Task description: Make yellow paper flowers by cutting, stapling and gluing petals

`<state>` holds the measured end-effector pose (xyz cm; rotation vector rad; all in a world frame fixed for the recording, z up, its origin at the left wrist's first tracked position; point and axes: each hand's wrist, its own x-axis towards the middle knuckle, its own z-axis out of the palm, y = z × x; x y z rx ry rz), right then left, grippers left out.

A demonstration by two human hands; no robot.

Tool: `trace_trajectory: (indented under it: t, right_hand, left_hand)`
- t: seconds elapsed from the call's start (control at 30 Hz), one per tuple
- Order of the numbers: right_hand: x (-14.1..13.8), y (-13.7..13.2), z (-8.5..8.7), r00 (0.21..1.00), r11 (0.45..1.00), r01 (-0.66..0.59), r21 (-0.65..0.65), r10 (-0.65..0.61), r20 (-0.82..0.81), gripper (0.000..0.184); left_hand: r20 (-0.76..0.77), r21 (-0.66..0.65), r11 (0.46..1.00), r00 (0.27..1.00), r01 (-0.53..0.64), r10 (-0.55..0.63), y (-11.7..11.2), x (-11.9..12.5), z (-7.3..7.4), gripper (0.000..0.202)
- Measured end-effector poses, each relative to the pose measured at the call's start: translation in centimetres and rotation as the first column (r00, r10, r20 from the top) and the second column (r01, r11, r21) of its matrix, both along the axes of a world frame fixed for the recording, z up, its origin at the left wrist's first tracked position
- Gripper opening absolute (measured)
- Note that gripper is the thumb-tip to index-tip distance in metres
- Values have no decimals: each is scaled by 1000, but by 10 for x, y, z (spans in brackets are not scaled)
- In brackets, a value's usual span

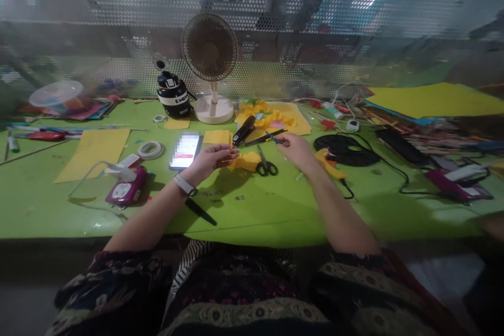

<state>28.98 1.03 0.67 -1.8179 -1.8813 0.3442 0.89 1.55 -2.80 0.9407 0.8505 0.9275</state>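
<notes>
My left hand is closed in a pinch on a small yellow paper piece, held above the green table. My right hand is closed on a thin blue-tipped tool, a little to the right. Between and below the hands lie crumpled yellow paper and black-handled scissors. A lit phone rests just left of my left hand. A watch sits on my left wrist.
A small fan and a black bottle stand at the back. Yellow sheets, a tape roll, a magenta device, a black stapler, coiled cable and a yellow sheet stack lie around.
</notes>
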Motion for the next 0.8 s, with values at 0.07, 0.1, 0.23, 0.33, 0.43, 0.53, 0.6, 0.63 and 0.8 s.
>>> trace_trajectory:
  t: [0.07, 0.1, 0.23, 0.33, 0.43, 0.53, 0.6, 0.63, 0.8]
  right_hand:
    - [-11, -6, -1, 981, 990, -106, 88, 119, -153, 25]
    - [-17, -10, -3, 961, 977, -167, 132, 191, -198, 25]
    - [-38, -24, -13, 895, 904, -370, 216, 409, -177, 25]
    - [-42, -26, -20, 886, 877, -418, 235, 451, -109, 26]
    - [-41, -23, -24, 883, 869, -440, 224, 465, -67, 26]
    - [-40, -21, -26, 883, 866, -450, 217, 468, -36, 25]
    - [-40, -21, -25, 883, 865, -455, 214, 469, -19, 26]
    - [-40, -22, -25, 882, 863, -457, 216, 471, -13, 26]
    - [-41, -24, -23, 877, 857, -469, 214, 480, 0, 27]
  left_hand:
    - [0, -3, 999, 999, 35, -35, 0, -1, -2, 17]
    - [-3, -7, 999, 999, 49, -49, -1, -1, -2, 17]
    - [-8, -24, 997, 997, 72, -72, -5, 2, 2, 15]
    - [-22, -15, 997, 997, 70, -70, -7, 3, 7, 14]
    - [-55, 14, 996, 995, 88, -87, -8, 3, 7, 16]
    - [-73, 44, 993, 991, 111, -108, -5, 1, 4, 22]
    - [-78, 66, 990, 989, 127, -122, -2, -1, 2, 28]
    - [-80, 77, 988, 989, 132, -125, -2, -1, 1, 32]
    - [-97, 104, 990, 992, 91, -81, -1, 0, -1, 30]
